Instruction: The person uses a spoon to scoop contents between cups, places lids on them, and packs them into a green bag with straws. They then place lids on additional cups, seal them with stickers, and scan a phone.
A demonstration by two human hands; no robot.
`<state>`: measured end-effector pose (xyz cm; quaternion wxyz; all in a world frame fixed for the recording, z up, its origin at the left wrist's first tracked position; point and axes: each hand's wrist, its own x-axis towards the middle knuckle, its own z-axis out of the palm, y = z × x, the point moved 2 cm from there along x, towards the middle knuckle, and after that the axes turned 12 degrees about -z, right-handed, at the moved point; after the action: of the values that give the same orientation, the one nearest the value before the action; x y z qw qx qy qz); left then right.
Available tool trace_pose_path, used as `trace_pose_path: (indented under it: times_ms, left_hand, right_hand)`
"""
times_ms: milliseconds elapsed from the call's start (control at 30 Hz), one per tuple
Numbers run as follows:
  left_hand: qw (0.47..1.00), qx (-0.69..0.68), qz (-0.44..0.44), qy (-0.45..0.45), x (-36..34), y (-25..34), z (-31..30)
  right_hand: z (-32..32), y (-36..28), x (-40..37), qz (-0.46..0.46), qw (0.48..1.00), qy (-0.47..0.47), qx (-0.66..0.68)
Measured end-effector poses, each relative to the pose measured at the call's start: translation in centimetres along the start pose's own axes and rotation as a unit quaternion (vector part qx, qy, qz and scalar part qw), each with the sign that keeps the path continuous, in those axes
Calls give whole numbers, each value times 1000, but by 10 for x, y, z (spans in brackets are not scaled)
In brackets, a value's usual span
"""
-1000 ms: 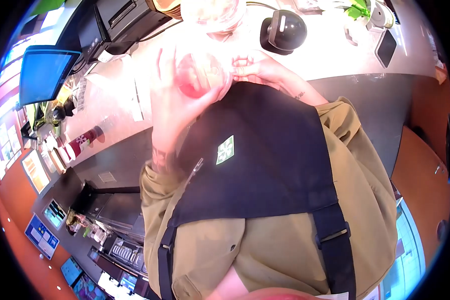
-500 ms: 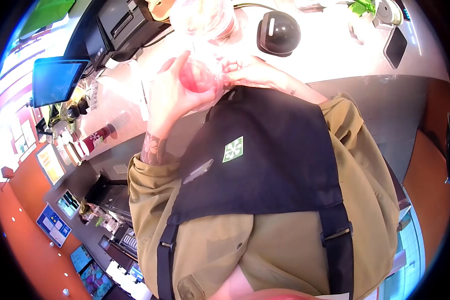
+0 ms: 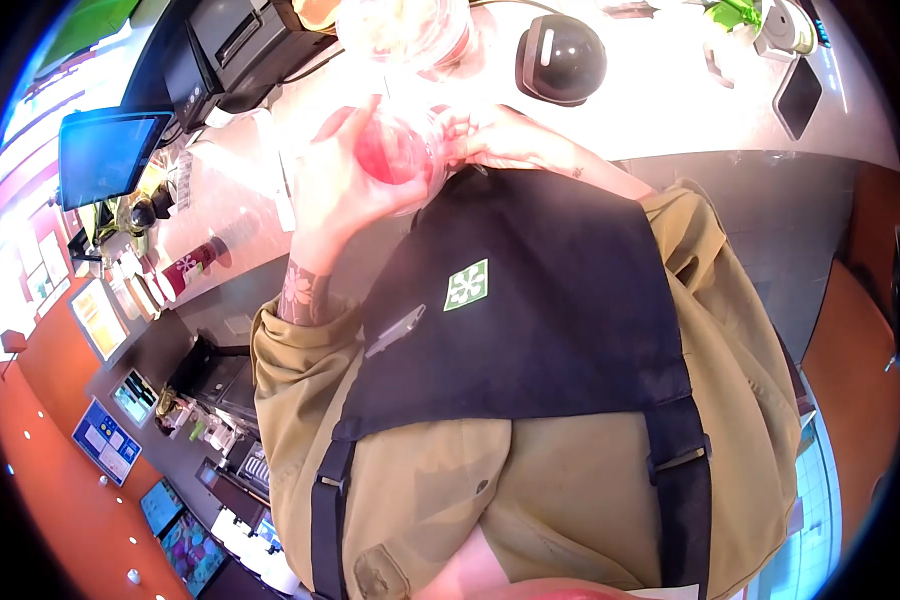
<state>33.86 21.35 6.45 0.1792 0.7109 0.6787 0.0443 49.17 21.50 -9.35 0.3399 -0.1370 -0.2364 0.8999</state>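
The clear plastic cup is showing up at twelve o'clock, glowing with a red-pink drink and washed out by glare. The left hand is wrapping it from nine o'clock, and the right hand is touching it at three o'clock.

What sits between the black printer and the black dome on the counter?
A clear cup with reddish contents stands there, seen in the head view.
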Motion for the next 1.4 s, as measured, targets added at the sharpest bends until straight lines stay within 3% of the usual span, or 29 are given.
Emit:
trace_pose_path:
  times_ms: [533, 633, 667, 733, 800, 867, 900, 1000, 1100, 1200, 1367, 1400]
  left_hand:
    - [999, 21, 33, 36, -2, -15, 6]
    - [998, 63, 27, -12, -5, -8, 1]
    - [995, -80, -14, -53, -4, -20, -2]
    - [920, -355, -95, -136, -5, -55, -3]
    - [959, -238, -84, -125, -17, -61, -2]
    - [960, -214, -108, -143, -20, -61, -8]
    - [930, -286, -127, -193, -21, -50, -16]
    - [876, -380, -214, -207, -20, -96, -12]
    - [797, -538, -209, -175, -18, -142, 9]
    - [721, -641, -198, -173, -31, -149, -3]
    - [612, -759, -190, -115, -54, -186, 15]
    - [583, -785, -185, -100, -59, -198, 18]
  right_hand:
    - [6, -5, 2, -18, 999, 20, -27]
    - [3, 3, 4, -31, 999, 17, -33]
    - [-1, 1, 5, -30, 999, 18, -32]
    - [2, 3, 1, -32, 999, 18, -31]
    - [1, 3, -2, -32, 999, 20, -28]
    - [1, 5, -2, -27, 999, 20, -27]
    - [0, 5, 0, -26, 999, 18, -26]
    - [-2, 3, 6, -16, 999, 21, -18]
    - [-2, -3, 4, 4, 999, 31, -6]
    - [-1, -6, -2, 23, 998, 57, -20]
    - [-2, -15, -17, 53, 969, 137, -199]
    - [1, -13, -21, 51, 955, 112, -269]
